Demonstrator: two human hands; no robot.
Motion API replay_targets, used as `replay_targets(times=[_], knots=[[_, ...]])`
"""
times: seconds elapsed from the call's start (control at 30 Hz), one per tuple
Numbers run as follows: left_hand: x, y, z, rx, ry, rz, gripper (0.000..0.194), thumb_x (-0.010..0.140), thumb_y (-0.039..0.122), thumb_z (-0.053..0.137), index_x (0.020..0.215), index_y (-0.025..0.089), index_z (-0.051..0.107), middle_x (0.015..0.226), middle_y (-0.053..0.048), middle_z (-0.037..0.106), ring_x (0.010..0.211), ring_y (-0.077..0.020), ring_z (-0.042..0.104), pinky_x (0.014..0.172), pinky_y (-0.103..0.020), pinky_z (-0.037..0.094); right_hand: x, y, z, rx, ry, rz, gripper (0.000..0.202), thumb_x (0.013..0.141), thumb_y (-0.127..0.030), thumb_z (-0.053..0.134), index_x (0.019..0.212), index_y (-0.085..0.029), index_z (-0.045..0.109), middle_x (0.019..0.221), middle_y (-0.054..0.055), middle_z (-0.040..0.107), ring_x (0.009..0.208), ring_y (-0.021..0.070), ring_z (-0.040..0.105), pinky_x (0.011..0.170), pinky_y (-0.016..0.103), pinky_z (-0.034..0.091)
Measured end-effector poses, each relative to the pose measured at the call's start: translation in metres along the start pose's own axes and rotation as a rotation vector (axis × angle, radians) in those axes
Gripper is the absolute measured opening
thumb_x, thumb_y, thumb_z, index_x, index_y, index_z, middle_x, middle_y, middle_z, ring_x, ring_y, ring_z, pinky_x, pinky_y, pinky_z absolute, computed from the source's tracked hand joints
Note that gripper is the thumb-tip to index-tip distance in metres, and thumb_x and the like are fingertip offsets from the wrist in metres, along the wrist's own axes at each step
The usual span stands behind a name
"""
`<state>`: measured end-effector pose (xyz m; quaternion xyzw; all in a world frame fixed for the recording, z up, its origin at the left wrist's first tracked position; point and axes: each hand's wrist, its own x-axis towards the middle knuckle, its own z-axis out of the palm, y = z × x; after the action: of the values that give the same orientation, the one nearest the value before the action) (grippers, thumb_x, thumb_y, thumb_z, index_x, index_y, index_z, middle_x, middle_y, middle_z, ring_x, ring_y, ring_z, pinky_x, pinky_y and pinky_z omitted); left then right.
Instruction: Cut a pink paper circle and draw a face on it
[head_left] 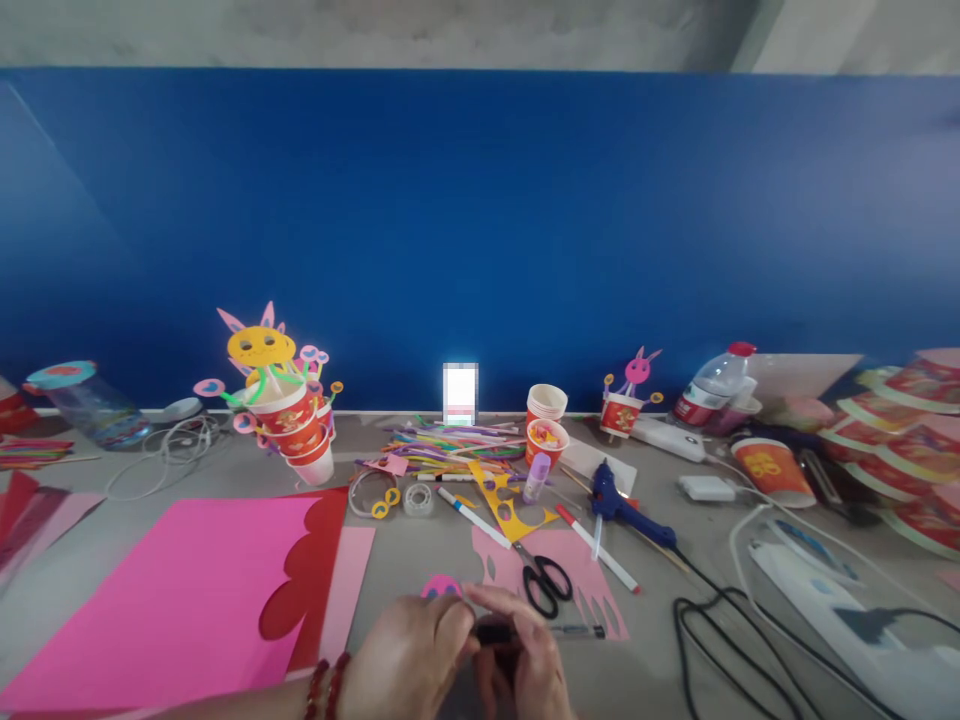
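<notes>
Near the bottom centre, my left hand (412, 655), with red bead bracelets (328, 688) at its wrist, is closed next to a small pink paper piece (441, 585) with blue spots. Its fingertips meet those of my right hand (525, 650). A dark pen (577, 631) with a clear barrel lies across my right hand, between its curled fingers, its far end pointing right. What my left fingertips pinch is too hidden to name. Black-handled scissors (546, 585) rest on cut pink paper (600, 590) just beyond my hands.
Bright pink sheets (172, 590) cover the left. Markers (472, 516), yellow scraps (499, 500), pipe cleaners (450, 445) and a tape roll (418, 499) lie ahead. A blue glue gun (626, 510), black cable (712, 640) and power strip (817, 610) are right. Decorated cups (292, 430) stand back left.
</notes>
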<state>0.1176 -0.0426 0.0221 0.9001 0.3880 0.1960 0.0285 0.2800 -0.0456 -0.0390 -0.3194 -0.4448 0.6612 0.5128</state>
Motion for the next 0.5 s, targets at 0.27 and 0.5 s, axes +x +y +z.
replay_targets(times=[0.27,0.5], knots=[[0.012,-0.015,-0.007,-0.115,-0.026,0.029,0.035,0.102,0.046,0.029,0.09,0.021,0.051,0.079,-0.001,0.07,0.066,-0.0188,0.066,0.056,-0.026,0.037,0.017,-0.016,-0.006,0.063,0.038,0.069,0.047,0.078,-0.049,0.057,0.098,-0.011,0.076,0.043,-0.001,0.056,0.027,0.0061,0.034,0.031,0.017,0.015],[0.011,-0.023,-0.01,0.011,-0.109,0.091,0.058,0.1,0.057,0.02,0.078,0.019,0.057,0.068,-0.003,0.067,0.057,-0.0176,0.061,0.049,-0.028,0.031,0.017,-0.017,0.001,0.296,-0.021,0.3,0.048,0.075,-0.043,0.052,0.099,-0.008,0.073,0.035,-0.001,0.055,0.023,0.0068,0.032,0.03,0.018,0.013]])
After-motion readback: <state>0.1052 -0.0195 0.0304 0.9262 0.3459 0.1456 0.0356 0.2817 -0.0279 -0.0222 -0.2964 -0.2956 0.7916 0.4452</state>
